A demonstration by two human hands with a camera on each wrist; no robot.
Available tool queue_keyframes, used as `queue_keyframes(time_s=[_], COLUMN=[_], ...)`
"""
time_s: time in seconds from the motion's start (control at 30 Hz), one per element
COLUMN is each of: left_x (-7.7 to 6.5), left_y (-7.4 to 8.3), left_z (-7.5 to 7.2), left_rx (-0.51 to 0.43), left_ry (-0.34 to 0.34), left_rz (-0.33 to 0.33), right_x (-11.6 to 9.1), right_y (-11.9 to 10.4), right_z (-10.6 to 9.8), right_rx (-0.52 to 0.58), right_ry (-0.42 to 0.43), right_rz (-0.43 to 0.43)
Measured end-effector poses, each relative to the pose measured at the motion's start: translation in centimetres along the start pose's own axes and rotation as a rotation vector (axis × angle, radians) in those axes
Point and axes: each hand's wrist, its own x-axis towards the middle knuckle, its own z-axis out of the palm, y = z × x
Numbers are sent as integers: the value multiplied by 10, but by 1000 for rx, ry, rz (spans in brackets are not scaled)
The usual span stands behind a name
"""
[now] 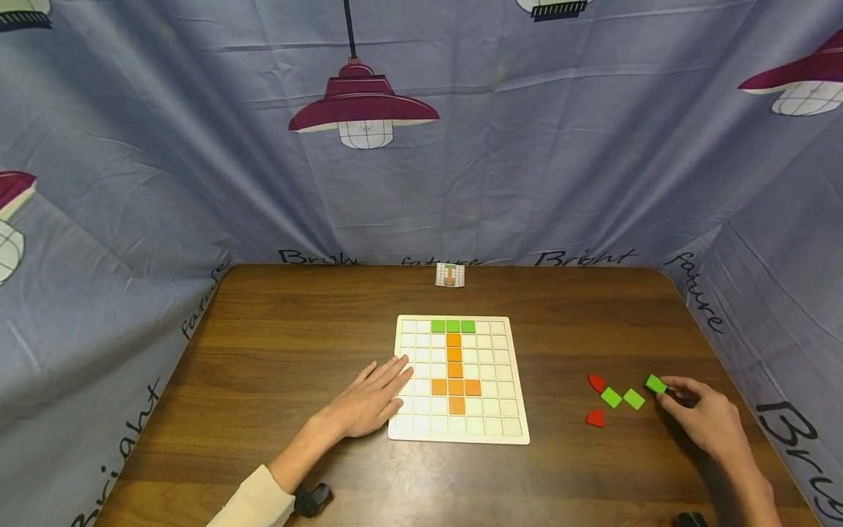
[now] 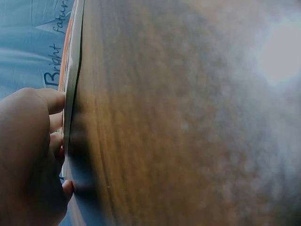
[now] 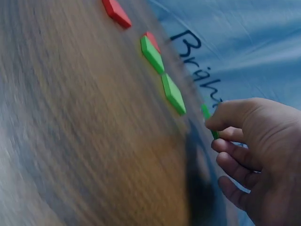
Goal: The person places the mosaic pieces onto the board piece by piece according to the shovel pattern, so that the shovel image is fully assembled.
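My left hand [image 1: 367,401] lies flat with fingers extended, its fingertips on the left edge of a white grid board [image 1: 500,430]. On the board, a row of green square tiles [image 1: 452,326] runs along the top. Orange square tiles [image 1: 455,371] form a column below it, with a crossing row near the bottom. At the right, my right hand [image 1: 707,416] pinches a green square tile [image 1: 655,383] between thumb and index finger. In the right wrist view that tile [image 3: 205,113] is seen edge-on, partly covered by the fingertips.
Left of the right hand lie two green tiles [image 1: 634,399] and two red rounded pieces [image 1: 596,419] on the brown wooden table [image 1: 296,315]. A small pattern card [image 1: 450,275] sits at the table's back edge. Blue-grey cloth [image 1: 500,183] hangs around the table.
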Motion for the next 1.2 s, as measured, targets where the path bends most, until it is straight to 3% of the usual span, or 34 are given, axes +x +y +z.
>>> queue_keyframes(time_s=[0.4, 0.87, 1.2], left_x=[0, -1, -1], left_y=[0, 1, 1], left_z=[0, -2, -1], left_rx=[4, 4, 7], left_ry=[1, 0, 3], left_rz=[0, -1, 4], right_x=[-1, 0, 5], right_y=[-57, -145, -193], right_z=[12, 51, 80], right_rx=[52, 138, 253], right_ry=[56, -3, -92], right_rz=[-127, -388, -479])
